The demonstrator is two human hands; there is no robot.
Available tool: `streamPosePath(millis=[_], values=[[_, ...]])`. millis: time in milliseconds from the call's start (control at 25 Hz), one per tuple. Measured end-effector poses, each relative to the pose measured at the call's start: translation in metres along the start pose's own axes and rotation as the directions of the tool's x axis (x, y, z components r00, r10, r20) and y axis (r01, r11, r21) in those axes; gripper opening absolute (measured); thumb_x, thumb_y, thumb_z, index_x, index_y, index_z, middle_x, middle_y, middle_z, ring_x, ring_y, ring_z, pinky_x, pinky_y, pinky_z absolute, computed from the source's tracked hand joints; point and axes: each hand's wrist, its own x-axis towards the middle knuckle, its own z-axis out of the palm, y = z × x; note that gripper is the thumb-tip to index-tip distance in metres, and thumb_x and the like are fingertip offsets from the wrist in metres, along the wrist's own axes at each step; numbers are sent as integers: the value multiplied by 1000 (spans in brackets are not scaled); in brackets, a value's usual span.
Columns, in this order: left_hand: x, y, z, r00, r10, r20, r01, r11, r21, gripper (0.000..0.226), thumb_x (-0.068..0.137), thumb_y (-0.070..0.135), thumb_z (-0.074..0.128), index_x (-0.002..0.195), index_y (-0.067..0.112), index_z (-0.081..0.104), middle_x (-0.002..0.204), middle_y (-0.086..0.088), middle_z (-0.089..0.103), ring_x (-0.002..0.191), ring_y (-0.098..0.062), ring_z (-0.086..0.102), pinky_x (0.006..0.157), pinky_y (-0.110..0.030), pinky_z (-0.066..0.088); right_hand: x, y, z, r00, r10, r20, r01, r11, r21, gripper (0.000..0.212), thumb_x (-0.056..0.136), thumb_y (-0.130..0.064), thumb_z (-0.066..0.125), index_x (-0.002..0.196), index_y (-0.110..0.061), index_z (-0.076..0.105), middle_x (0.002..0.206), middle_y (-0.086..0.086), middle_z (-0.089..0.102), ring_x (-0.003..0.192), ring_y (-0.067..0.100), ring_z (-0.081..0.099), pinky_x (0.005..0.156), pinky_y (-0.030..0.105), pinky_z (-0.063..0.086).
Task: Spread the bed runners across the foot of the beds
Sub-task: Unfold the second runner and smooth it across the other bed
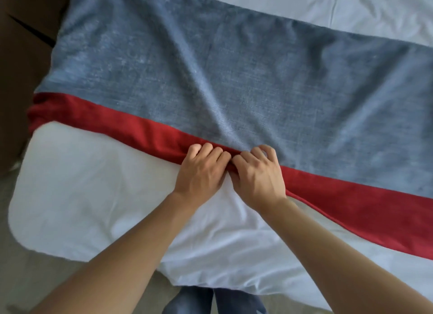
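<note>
White bed fills most of my view, seen from its foot, with grey floor along the lower left. My left hand and right hand sit side by side, knuckles nearly touching, near the middle of the frame. Both have fingers curled down and bunch the near edge of the runner between fingers and palm. The pinched part is its red band, which puckers into a small fold just where the hands meet.

Runner: blue-grey cloth with that red band along the near side, lying across the bed, creases fanning away from the grip. Its left end drapes over the bed's side; its right end runs out of frame. More white sheet shows beyond its far edge.

Dark brown furniture stands just left of the bed, too dim to identify. Blue trouser legs show at the bottom edge, cut off. My forearms cover part of the near sheet. Fingertips are tucked under the fold, so I cannot see them.
</note>
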Motion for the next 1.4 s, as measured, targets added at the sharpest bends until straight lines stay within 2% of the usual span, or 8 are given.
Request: streamPosePath(millis=[320,440,680,880,1040,1240,1360,1400], values=[[-7,-83,-27,996,-74,-49,79,993,93,20,83,3,50,74,19,59,68,1,53,75,-29,55,72,-40,34,29,-31,7,999,-31,15,32,999,-36,14,90,-17,58,78,-12,64,65,3,58,66,29,55,93,42,44],[-18,-121,-35,994,-98,-41,102,989,105,21,75,-1,54,77,19,61,72,2,55,77,-29,55,73,-39,33,46,-62,16,996,-79,29,81,994,-76,7,84,-8,64,79,-13,63,65,3,56,66,28,54,90,41,44],[-39,-192,-47,996,-76,-51,80,994,75,21,75,1,57,81,20,61,77,2,58,80,-28,55,76,-39,33,90,-145,35,992,-100,82,111,984,-141,17,74,1,53,80,-13,61,68,4,55,66,29,53,85,41,44],[-66,-271,-55,992,-107,-67,111,992,61,17,84,4,54,84,19,63,80,1,58,81,-28,55,76,-38,33,133,-216,55,987,-62,146,84,985,-148,16,68,-1,58,79,-12,60,68,6,57,65,32,55,84,41,43],[-85,-332,-63,963,-261,-70,261,965,2,11,81,11,63,88,19,60,84,-2,55,82,-29,53,73,-40,32,174,-261,72,988,-5,156,26,991,-128,8,73,-4,60,78,-9,63,68,8,62,66,35,57,81,44,45],[-88,-353,-62,950,-291,-114,276,953,-128,4,87,18,63,83,18,61,80,2,59,79,-26,55,74,-40,34,193,-264,81,979,97,179,-78,991,-110,17,90,-15,50,78,-10,62,70,5,64,71,31,58,92,39,38],[-62,-360,-58,938,-320,-137,295,940,-171,8,89,16,57,82,18,58,78,4,60,80,-25,55,76,-39,32,202,-265,79,976,160,146,-150,985,-80,2,88,-12,53,87,-12,54,68,2,57,71,30,58,91,39,38],[-52,-363,-54,936,-319,-146,296,942,-161,11,90,14,55,80,19,57,77,4,60,79,-26,55,76,-39,31,206,-265,78,976,178,122,-169,983,-76,8,85,-8,55,91,-13,54,74,2,57,74,29,58,89,39,39]])
